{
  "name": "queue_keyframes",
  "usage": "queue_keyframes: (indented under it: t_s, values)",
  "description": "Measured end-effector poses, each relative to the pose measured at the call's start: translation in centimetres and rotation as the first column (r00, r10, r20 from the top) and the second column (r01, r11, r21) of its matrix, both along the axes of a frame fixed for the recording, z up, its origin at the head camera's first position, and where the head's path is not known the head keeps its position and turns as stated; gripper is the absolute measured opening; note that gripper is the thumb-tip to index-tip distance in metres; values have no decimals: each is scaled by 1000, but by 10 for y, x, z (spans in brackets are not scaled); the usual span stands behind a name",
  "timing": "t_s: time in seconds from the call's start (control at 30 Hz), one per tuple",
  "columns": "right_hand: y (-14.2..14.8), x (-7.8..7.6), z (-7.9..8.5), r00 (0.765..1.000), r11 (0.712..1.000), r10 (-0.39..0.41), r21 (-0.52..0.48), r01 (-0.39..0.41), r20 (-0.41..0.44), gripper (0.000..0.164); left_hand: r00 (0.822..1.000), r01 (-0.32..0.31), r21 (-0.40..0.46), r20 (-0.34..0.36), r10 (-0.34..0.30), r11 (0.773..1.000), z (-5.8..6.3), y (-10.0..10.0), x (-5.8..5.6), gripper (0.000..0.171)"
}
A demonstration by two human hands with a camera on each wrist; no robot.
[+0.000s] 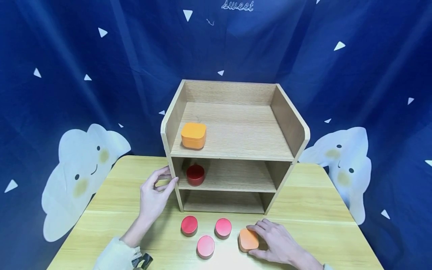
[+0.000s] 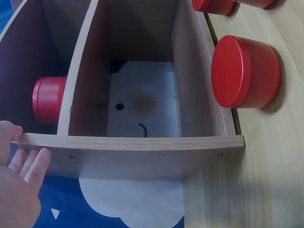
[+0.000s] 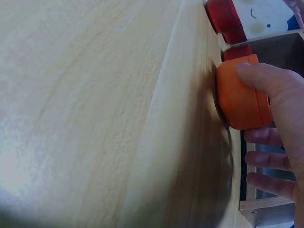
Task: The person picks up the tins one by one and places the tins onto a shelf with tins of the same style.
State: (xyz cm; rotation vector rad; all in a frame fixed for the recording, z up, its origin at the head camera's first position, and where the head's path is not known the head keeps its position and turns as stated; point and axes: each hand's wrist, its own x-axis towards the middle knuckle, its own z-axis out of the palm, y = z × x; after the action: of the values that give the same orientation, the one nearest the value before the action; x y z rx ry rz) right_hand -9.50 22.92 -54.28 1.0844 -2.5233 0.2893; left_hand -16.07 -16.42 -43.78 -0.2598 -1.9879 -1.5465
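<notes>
My left hand [image 1: 156, 197] pinches the left side panel of a wooden shelf [image 2: 142, 142], thumb on its front edge and fingertips against the outer face. At the front right of the table, my right hand [image 1: 275, 242] grips a rounded orange box [image 1: 248, 240]. Its thumb [image 3: 266, 78] presses one side while the other fingers reach round the far side. Left of that box stand three round tins: a red tin [image 1: 189, 225], a pinkish-red tin [image 1: 223, 228] and a pink tin [image 1: 206, 246].
Another orange box [image 1: 194, 135] sits at the left of the shelf's top board. On the middle level, near the left panel, stands a dark red tin [image 1: 195, 175]. Behind the wooden table [image 1: 337, 232] hangs a blue curtain [image 1: 236, 45] with clouds and triangles.
</notes>
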Motion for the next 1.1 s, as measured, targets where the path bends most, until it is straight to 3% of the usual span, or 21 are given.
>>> queue_keyframes:
  t_s: [0.6,1.1]
  values:
    - [-2,-3,10,998,999,23,29,-22,-60,62,1000,11,1,-9,-11,1000,2,0,-1,40]
    - [-7,-12,52,985,995,96,18,-94,-145,65,1000,24,-1,2,-24,1000,2,-1,0,41]
